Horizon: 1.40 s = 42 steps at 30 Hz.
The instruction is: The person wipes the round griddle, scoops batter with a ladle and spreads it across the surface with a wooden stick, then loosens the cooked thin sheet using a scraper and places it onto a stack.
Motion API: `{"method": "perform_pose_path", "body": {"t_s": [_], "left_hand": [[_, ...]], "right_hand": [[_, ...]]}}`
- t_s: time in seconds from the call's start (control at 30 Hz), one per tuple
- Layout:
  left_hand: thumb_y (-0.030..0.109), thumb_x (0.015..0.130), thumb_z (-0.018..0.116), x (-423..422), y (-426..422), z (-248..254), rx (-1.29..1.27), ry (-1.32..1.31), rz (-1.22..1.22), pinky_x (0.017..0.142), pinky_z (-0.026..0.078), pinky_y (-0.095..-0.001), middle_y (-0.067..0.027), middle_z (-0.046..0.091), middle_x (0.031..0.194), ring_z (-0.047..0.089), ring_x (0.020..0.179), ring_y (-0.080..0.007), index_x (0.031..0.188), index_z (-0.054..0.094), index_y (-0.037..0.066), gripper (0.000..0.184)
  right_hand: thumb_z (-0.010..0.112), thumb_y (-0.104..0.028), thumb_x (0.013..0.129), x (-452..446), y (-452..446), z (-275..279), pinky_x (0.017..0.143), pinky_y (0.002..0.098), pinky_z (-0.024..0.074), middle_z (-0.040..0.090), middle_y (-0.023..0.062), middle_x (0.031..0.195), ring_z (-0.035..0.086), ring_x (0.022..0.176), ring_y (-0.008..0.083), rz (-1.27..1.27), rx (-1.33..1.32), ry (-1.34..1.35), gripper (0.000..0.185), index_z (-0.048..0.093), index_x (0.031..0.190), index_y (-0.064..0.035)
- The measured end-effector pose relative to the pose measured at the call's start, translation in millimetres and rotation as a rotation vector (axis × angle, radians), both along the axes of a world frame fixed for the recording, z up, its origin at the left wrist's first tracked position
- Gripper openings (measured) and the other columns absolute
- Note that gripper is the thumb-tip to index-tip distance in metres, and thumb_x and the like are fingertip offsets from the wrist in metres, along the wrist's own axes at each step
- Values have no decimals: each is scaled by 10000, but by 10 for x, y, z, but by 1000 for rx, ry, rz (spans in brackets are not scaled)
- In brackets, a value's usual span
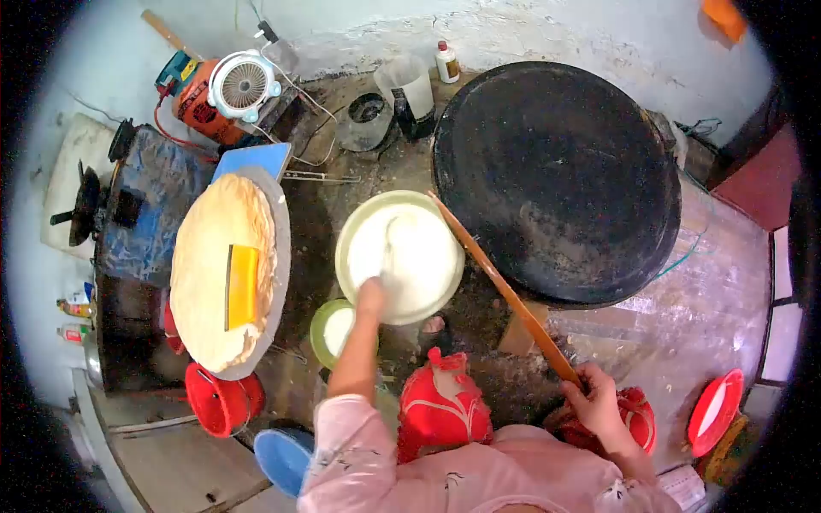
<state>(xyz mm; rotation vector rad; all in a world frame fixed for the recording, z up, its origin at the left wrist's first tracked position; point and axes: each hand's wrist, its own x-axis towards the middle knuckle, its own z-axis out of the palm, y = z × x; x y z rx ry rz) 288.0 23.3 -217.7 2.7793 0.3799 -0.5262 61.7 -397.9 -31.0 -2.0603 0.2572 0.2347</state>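
Left hand (pixel 371 299) reaches into white liquid (pixel 423 261) in a round pale-green bowl (pixel 341 261); finger pose cannot be told. Right hand (pixel 596 402) pinches a long brown wooden stick (pixel 513 299), apparently over the rim; a slip could cause spillage.

A small bottle (pixel 446 64) with red cap stands near the wall (pixel 351 32). At the left side, a white fan (pixel 244 84) is near an orange cylinder (pixel 193 109). A blue basin (pixel 285 462) is near a red bucket (pixel 214 403).
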Motion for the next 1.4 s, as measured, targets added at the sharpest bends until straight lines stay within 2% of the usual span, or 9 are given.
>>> {"method": "perform_pose_path", "body": {"t_s": [0.13,0.23,0.4,0.6,0.7,0.8,1.03,1.17,1.4], "left_hand": [[165,794,459,-711,-173,561,-88,151,-41,884,412,-427,-247,569,1029,550,973,-376,1066,606,83,319],[160,789,478,-465,143,942,-5,139,-76,746,480,-440,-211,608,968,595,882,-357,1000,637,100,271],[152,789,472,-90,-129,196,109,-2,-87,740,485,-437,-210,618,910,601,858,-359,867,633,21,222],[226,806,500,-441,234,785,90,178,-103,768,477,-402,-163,622,974,592,902,-340,1031,627,98,288],[198,802,500,-73,-119,838,93,126,-11,770,475,-415,-196,620,935,593,878,-361,1001,629,49,280],[201,791,497,-264,-135,151,-60,-19,-60,796,454,-440,-222,595,992,572,933,-362,977,616,36,276],[243,810,469,-275,-171,1341,146,254,16,817,456,-426,-200,597,1030,574,977,-316,1022,604,43,321],[255,796,489,-386,-122,-32,25,-75,-11,787,475,-421,-189,626,937,595,906,-341,917,645,39,293],[223,824,468,-853,-194,1544,125,64,-18,746,461,-471,-205,619,864,591,829,-373,938,630,72,249]], "right_hand": [[628,-9,780,63,-3,134,492,233,391,508,13,654,479,555,76,22,43,-47,149,504,864,-6],[632,-9,775,47,-33,85,509,233,396,509,13,662,480,574,78,33,-22,-58,154,504,860,-7],[630,-10,775,36,36,119,521,230,401,513,14,666,486,587,78,89,-76,-109,147,503,848,-5],[613,-5,789,54,29,99,510,227,401,526,16,664,490,578,68,27,20,-10,123,503,845,-1],[676,-152,762,-8,30,92,952,543,133,626,63,808,595,826,227,-31,43,190,176,582,897,-88],[674,-155,763,-15,21,42,929,581,142,623,65,800,597,819,226,-32,146,162,172,583,894,-91],[662,-128,769,7,69,140,818,396,370,603,105,779,583,734,225,-17,53,206,176,571,887,-34],[653,-151,780,63,123,256,683,307,441,603,122,783,573,721,226,61,51,89,188,572,899,-31],[660,-179,770,-78,52,57,719,341,432,611,122,785,586,735,251,30,48,83,218,570,912,-41]]}}
